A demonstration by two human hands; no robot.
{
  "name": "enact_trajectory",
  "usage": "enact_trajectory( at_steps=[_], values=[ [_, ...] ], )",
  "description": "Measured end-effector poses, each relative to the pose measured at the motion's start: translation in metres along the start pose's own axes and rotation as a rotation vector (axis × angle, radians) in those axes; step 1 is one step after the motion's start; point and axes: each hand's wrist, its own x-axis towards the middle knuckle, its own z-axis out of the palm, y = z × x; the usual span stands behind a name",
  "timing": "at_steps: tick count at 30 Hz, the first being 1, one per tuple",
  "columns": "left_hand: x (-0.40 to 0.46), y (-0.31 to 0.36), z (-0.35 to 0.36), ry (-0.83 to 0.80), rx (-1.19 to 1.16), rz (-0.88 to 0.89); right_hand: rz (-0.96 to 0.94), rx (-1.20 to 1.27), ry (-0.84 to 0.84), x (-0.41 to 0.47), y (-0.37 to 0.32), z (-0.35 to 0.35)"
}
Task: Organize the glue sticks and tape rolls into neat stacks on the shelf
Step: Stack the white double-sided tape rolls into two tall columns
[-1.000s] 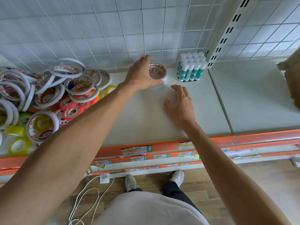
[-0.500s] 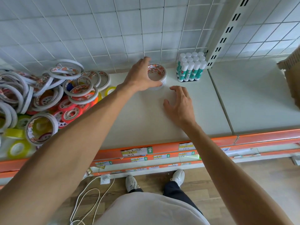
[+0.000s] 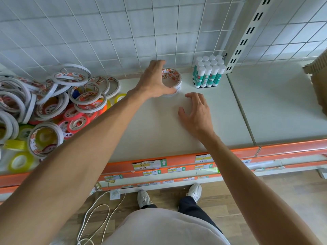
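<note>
A short stack of white tape rolls (image 3: 174,80) with red print stands near the back of the white shelf (image 3: 152,131). My left hand (image 3: 154,82) grips the stack from the left, thumb at the front and fingers over the far rim. My right hand (image 3: 196,112) hovers just right of and in front of the stack, fingers loosely spread, holding nothing. A block of upright glue sticks (image 3: 208,72) with white caps and green labels stands at the back right, by the shelf upright. A jumbled pile of tape rolls (image 3: 53,106), white, red and yellow, covers the shelf's left part.
A white wire grid (image 3: 123,32) backs the shelf. An orange price rail (image 3: 177,161) runs along the front edge. A cardboard box (image 3: 318,80) sits at the far right on the neighbouring shelf board. White cable (image 3: 92,218) lies on the wooden floor by my feet.
My left hand has kept its hold on the tape stack and barely shifted. My right hand stays beside it with fingers spread.
</note>
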Motion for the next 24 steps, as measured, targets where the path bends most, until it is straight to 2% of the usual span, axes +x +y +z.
enact_trajectory(
  at_steps=[13,24],
  values=[
    [0.0041,0.006,0.0034,-0.121,0.045,-0.091,-0.005,0.0,0.005,0.0008,0.0006,0.0017],
    [0.0052,0.005,0.0036,-0.112,0.079,-0.137,-0.005,0.014,0.005,0.0003,-0.0005,0.002]
  ],
)
